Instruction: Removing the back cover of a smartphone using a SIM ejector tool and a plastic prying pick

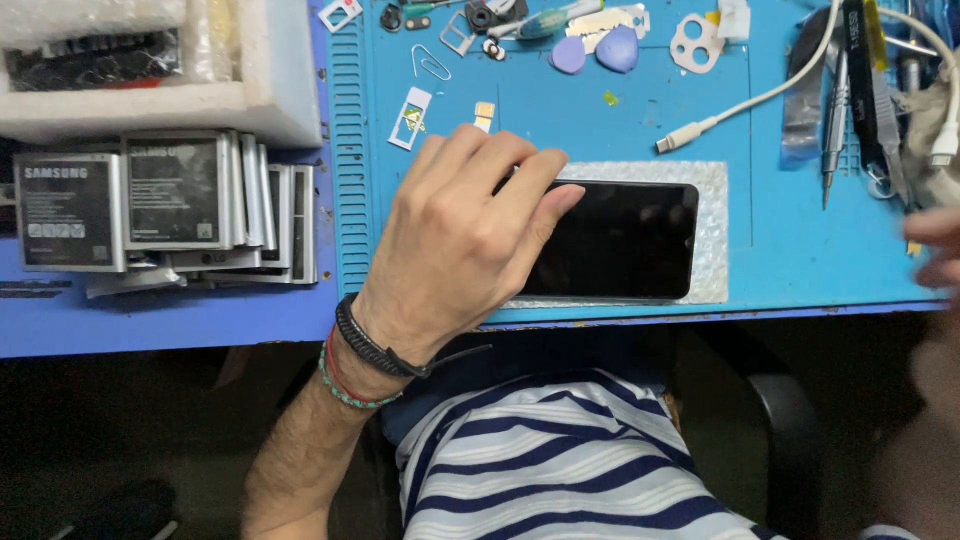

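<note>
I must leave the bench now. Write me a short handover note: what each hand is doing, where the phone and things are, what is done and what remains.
Left hand: resting flat on the left end of the black phone, pressing it down, holding nothing else.
Right hand: blurred at the right edge, near the tools; grip cannot be told.
Phone: screen dark, lying on a bubble-wrap pad on the blue mat.
White cable: unplugged, plug lying above the phone.
Done: phone laid on the pad. Left: phone looks closed; no tool on it yet.
</note>
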